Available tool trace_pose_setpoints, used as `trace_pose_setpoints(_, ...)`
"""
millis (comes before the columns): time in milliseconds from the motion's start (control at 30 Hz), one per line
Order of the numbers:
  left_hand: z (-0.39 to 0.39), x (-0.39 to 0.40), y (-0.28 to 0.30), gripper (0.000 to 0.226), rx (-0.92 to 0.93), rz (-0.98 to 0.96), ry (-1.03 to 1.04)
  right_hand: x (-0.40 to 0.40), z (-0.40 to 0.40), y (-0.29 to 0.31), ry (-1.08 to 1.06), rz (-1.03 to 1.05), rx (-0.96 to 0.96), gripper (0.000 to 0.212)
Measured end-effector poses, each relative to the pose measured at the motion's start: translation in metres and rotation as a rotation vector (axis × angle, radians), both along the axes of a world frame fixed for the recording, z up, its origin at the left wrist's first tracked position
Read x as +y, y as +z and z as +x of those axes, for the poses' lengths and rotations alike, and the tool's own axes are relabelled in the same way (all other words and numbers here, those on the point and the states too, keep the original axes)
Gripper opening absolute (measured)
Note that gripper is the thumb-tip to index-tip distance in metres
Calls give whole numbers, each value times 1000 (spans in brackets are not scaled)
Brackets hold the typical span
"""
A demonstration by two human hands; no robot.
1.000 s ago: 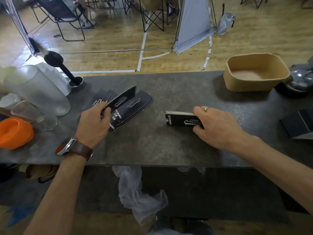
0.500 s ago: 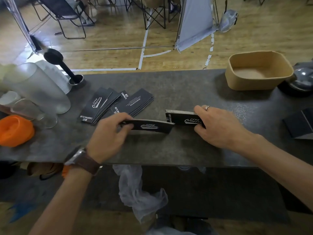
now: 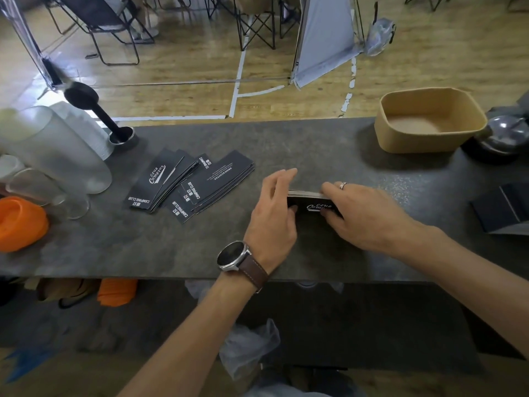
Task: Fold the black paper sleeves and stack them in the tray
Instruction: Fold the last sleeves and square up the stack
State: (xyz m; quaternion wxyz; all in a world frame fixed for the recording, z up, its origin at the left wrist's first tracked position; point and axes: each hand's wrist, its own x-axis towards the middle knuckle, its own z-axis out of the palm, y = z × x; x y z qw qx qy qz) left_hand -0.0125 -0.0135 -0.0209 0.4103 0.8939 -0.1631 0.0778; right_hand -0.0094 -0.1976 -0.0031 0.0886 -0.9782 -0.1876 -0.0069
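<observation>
Both hands pinch the folded sleeve stack [image 3: 313, 202] on the counter [image 3: 171, 247]: left hand [image 3: 273, 213] fingers mostly straight, right hand [image 3: 360, 213] curled over it (tray [image 3: 429, 138] well apart).

On the table [image 3: 286, 144] there are two hands, left hand [image 3: 272, 216] and right hand [image 3: 363, 213], one small stack of folded sleeves [image 3: 312, 203] between them, two fanned piles of flat sleeves [image 3: 194, 181] to the left, one tan tray [image 3: 429, 138] far right, and one orange lid [image 3: 20, 222] near left.
</observation>
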Motion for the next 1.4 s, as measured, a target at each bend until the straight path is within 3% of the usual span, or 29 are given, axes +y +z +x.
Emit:
trace_pose_setpoints(167, 7, 6, 0, 59, 33, 46, -76, 4, 11, 2, -25, -7, 33, 18)
trace_pose_setpoints(233, 11, 20, 6, 61, 76, -34, -172, 5, 15, 3, -39, 0, 54, 20)
trace_pose_setpoints(300, 22, 47, 12, 54, 43, -102, -99, 4, 14, 2, -27, 2, 50, 21)
trace_pose_setpoints(333, 31, 64, 14, 47, -13, -71, -4, 3, 12, 0, -16, 3, 32, 22)
trace_pose_setpoints(400, 49, 101, 15, 40, -58, 198, 181, 2, 8, -3, 1, 1, 0, 22)
trace_pose_setpoints(500, 60, 134, 8, 65, 169, 473, 205, 2, 8, -4, -7, 9, 0, 23)
trace_pose_setpoints(767, 51, 137, 4, 61, 80, 429, 310, 1, 12, -2, -5, 22, 24, 20)
trace_pose_setpoints(933, 34, 142, 16, 56, 39, 471, 251, 1, 13, -3, -10, 13, 15, 18)
trace_pose_setpoints(1100, 23, 150, 27, 12, -4, 411, 250, 0, 15, -4, -20, 21, 24, 18)
trace_pose_setpoints(1267, 25, 168, 27, 4, 81, 403, 266, 0, 17, -4, -18, 24, 37, 21)
trace_pose_setpoints(1400, 21, 177, 35, 12, 105, 298, 221, 0, 18, -4, -30, 25, 43, 22)
